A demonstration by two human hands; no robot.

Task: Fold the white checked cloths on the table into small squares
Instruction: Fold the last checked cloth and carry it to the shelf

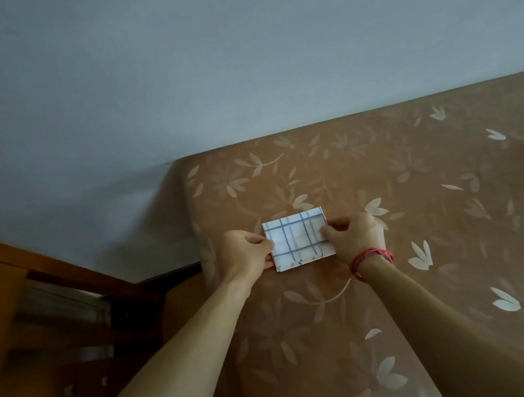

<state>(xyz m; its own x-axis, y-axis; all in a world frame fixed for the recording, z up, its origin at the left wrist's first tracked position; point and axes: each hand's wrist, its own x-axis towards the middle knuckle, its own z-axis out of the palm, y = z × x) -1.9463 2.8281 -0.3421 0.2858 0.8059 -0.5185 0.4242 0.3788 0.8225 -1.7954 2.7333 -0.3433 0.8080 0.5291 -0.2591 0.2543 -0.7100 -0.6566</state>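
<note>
1. your left hand (249,253) fingers pinch the left edge of the folded checked cloth (298,242).
2. your right hand (354,236), a red band (371,260) at its wrist, pinches the right edge.
3. the cloth lies near the far left corner of the floral tabletop (426,243).

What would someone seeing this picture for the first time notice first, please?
The eye falls on the small folded white checked cloth near the middle of the view, pinched at its left side by the left hand and at its right by the right hand. It lies on a brown table cover with pale leaves, and a red thread band circles the right wrist.
</note>
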